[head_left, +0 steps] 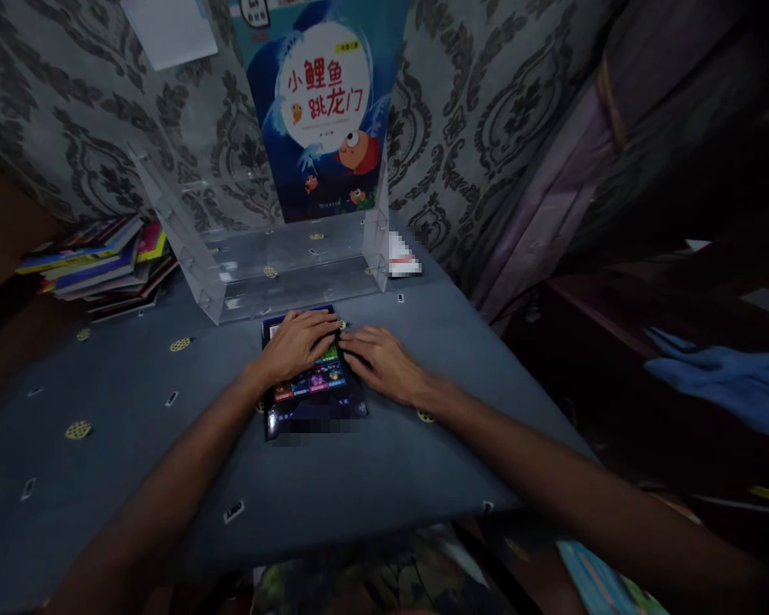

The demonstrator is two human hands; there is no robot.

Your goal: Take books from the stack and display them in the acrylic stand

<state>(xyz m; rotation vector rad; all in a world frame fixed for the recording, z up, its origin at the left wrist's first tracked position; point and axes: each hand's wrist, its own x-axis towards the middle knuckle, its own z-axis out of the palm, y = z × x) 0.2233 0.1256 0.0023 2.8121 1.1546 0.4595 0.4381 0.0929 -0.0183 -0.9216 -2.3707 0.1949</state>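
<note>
Between the front edge of the grey-blue cloth-covered table (128, 410) and a clear plastic rack (308, 289), a dark rectangular book (319, 384) with bright picture panels lies flat; the left hand (300, 343) rests across its upper part, fingers extended and clamped on nothing, apparently keeping it flat. The right hand (384, 363) sits at the book's right side, perhaps steadying it; whether its fingers pinch that edge cannot be told. Behind, a blue fish-illustrated picture book (333, 111) stands at the rack, seemingly propped cover-forward.
</note>
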